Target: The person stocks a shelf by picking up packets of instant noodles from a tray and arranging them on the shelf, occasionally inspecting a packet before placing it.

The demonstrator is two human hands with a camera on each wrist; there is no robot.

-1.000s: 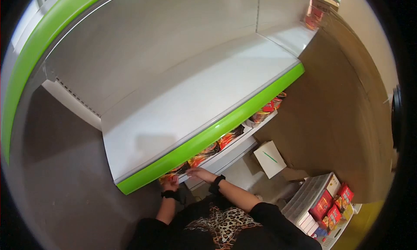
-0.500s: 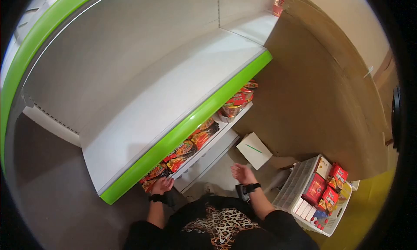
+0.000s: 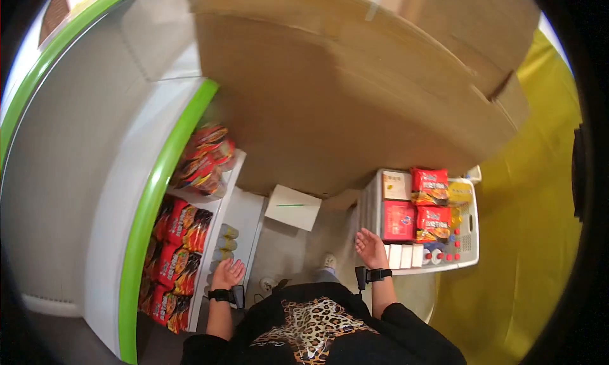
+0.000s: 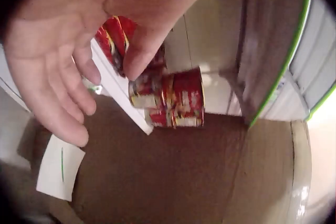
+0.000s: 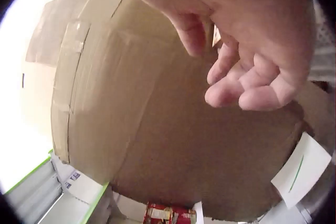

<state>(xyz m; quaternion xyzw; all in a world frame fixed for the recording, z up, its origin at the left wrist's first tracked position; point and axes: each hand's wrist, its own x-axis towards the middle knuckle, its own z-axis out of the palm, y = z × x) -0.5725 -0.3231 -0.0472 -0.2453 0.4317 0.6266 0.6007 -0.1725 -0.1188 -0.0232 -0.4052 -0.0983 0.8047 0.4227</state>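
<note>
In the head view my left hand (image 3: 228,275) hovers with loose fingers beside the lower shelf, near red instant noodle packets (image 3: 174,263) stacked in a row. The left wrist view has that hand (image 4: 58,71) holding nothing, with red noodle cups (image 4: 184,98) beyond its thumb. My right hand (image 3: 372,249) hangs in the air, palm up and without anything in it, just left of a white basket (image 3: 471,238). Its fingers curl loosely in the right wrist view, in front of brown cardboard (image 5: 173,124). Red noodle packets (image 3: 431,187) lie on top in the basket.
A green-edged upper shelf (image 3: 158,175) overhangs the packets at left. Below are short yellowish cans (image 3: 226,238). A white box with a green line (image 3: 293,206) sits on the floor against a cardboard wall (image 3: 285,111). The basket also holds a red box (image 3: 399,220) and red-capped bottles.
The head view has swung right, from the shelf towards the cardboard wall and basket. Both hands have drawn away from the shelf's packets, the right one first, and the right is now near the basket.
</note>
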